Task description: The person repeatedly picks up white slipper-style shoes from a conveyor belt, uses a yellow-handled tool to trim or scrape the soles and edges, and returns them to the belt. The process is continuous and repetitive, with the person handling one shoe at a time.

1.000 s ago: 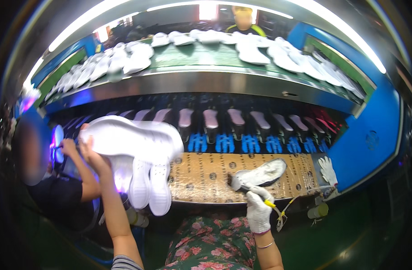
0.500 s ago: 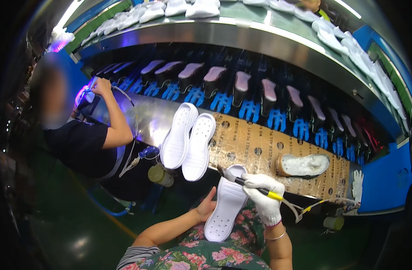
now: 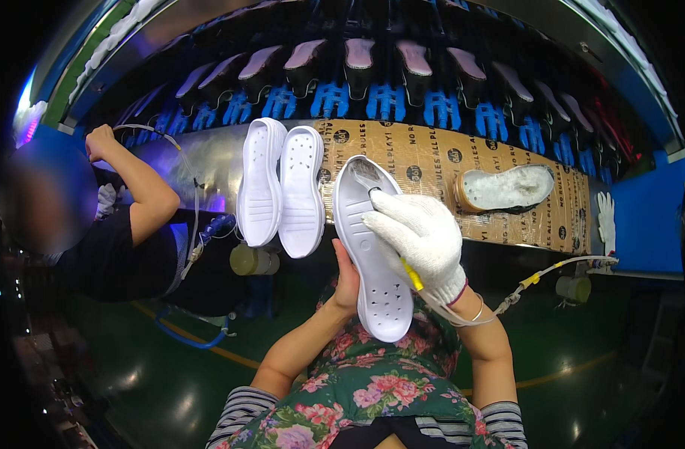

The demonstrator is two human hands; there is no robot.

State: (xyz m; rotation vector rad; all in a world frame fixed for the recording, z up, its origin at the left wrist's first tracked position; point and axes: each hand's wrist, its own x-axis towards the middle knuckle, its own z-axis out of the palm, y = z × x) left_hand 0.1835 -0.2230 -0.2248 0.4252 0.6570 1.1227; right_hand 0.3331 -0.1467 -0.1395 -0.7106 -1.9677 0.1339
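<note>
A white shoe sole is held up in front of me, its inner side facing up, with small holes at the near end. My bare left hand grips its left edge, thumb along the rim. My right hand, in a white knit glove, is closed around a brush with a yellow band and a hose at its rear. The brush's bristles lie inside the sole's far end, against the inner wall; fingers hide most of the handle. Two more white soles lie side by side on the bench, to the left.
Brown printed cardboard covers the bench. On it sits a tan-rimmed, sole-shaped piece with whitish residue. Shoe lasts and blue holders line the back. A hose runs right, near a hanging glove. A co-worker stands left.
The sole has come up closer to the bench, and the brush has moved from its far rim to inside that end. My view has shifted. The co-worker's arm has moved.
</note>
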